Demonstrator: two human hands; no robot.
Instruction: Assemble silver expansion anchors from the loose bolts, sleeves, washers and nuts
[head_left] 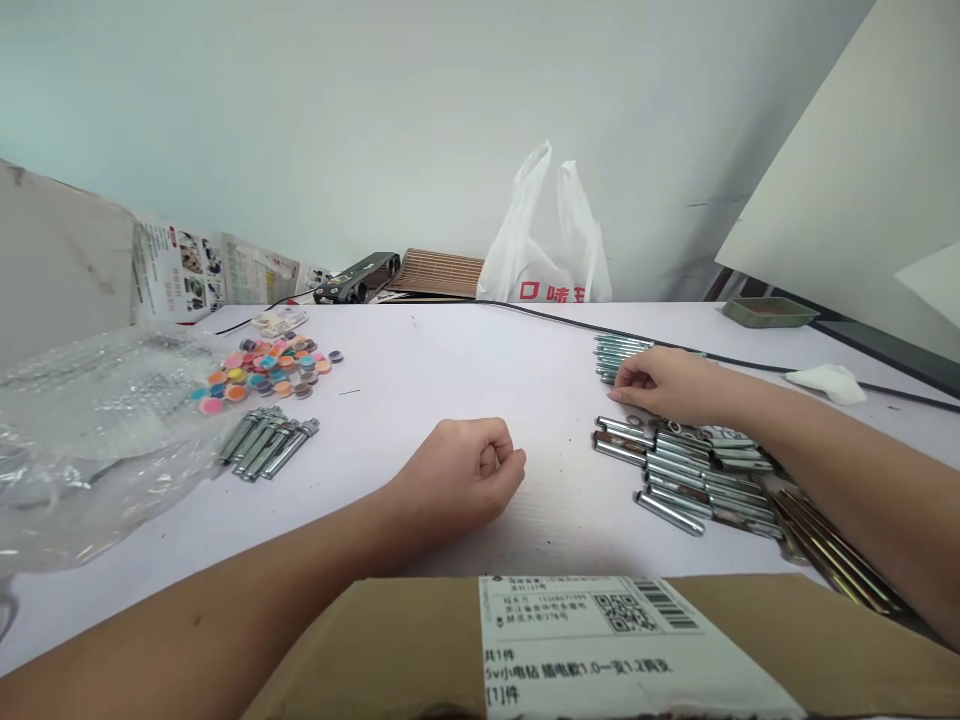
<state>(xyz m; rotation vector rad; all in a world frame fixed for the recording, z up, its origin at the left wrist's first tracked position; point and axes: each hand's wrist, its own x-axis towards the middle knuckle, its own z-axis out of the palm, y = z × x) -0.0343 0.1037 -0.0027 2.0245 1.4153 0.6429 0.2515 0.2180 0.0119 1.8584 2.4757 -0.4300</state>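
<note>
My left hand (pixel 465 475) rests on the white table as a loose fist, its inside hidden. My right hand (pixel 667 385) reaches in from the right with thumb and fingertips pinched together. Anything between those fingertips is too small to make out. Just behind them lies a row of thin silvery metal rods (pixel 616 350), partly covered by the hand. Small metal rings (pixel 673 427) lie below it, some hidden by the wrist. Nearer to me several short metal tubes (pixel 679 470) lie in a stack, some with brownish patches.
On the left are expansion bolts (pixel 266 442), colourful plastic caps (pixel 270 368) and a clear plastic bag (pixel 97 430). A labelled cardboard box (pixel 405 650) stands in front of me. Gold-coloured rods (pixel 832 550), a black cable (pixel 555 318), a small tray (pixel 771 312) and crumpled tissue (pixel 829 382) lie to the right.
</note>
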